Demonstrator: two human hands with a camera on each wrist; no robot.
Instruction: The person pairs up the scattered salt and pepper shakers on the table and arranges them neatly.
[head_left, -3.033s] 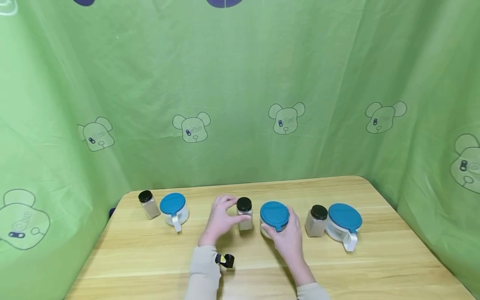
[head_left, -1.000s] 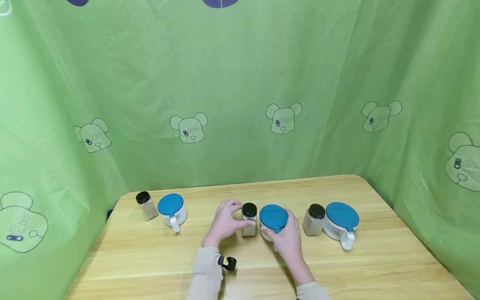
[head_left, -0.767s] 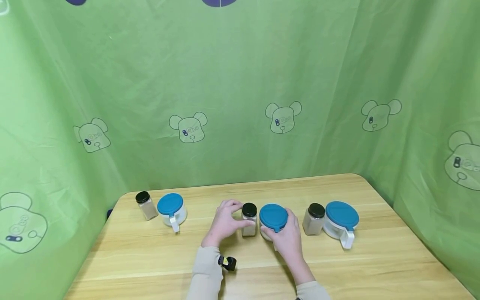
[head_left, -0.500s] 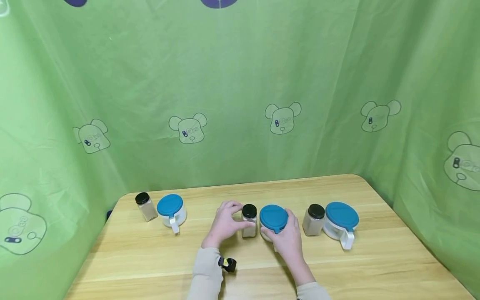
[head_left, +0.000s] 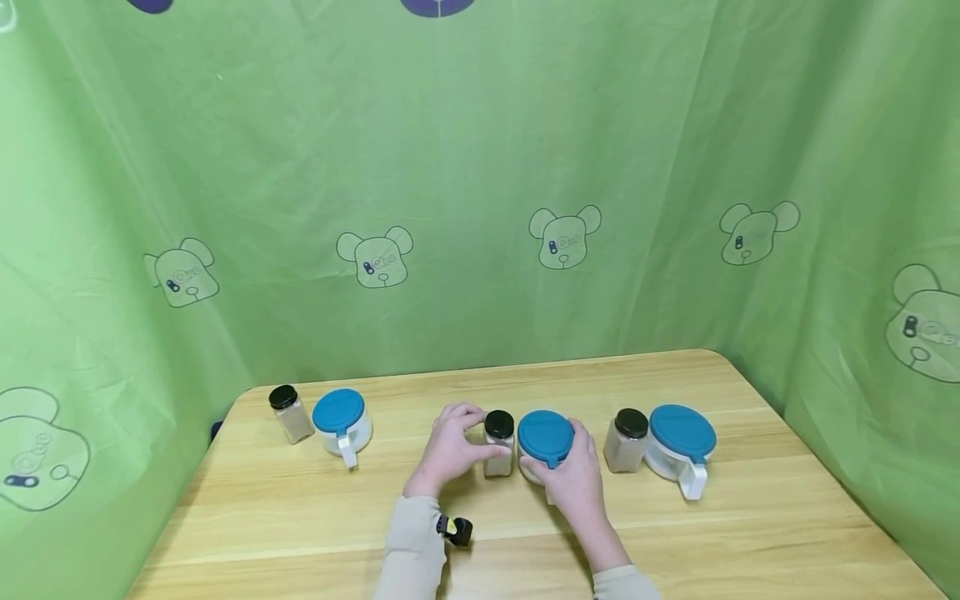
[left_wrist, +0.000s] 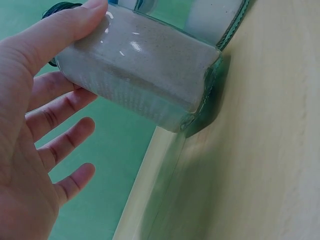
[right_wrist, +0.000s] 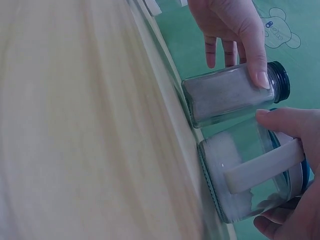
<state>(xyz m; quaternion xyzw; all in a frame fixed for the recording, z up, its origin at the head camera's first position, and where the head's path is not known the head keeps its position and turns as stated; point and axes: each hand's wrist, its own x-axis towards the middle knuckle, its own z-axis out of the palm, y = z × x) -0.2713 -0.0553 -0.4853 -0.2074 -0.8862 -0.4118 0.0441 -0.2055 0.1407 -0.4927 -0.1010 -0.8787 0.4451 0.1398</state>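
My left hand [head_left: 448,450] pinches a square glass jar [head_left: 498,460] with a black screw lid between thumb and fingers. Greyish powder fills this jar [left_wrist: 135,60], which stands upright on the table. Just to its right, my right hand [head_left: 576,483] grips a round glass jar with a blue lid [head_left: 545,435], its thumb and fingers around the upper sides. In the right wrist view this round jar [right_wrist: 225,155] has a white handle [right_wrist: 265,166] and white contents low inside. A narrow gap parts the two held jars in the head view.
At the table's [head_left: 315,517] left stand another black-lidded jar [head_left: 292,417] and a blue-lidded jar [head_left: 340,412] with a white handle. A similar pair, black-lidded [head_left: 626,442] and blue-lidded [head_left: 681,433], stands to the right. Green curtain [head_left: 465,167] surrounds the table.
Since three seconds ago, my left hand has shifted the black-lidded jar rightward and slightly nearer to me, closer to the blue-lidded jar. Over the last second both hands have stayed nearly still.
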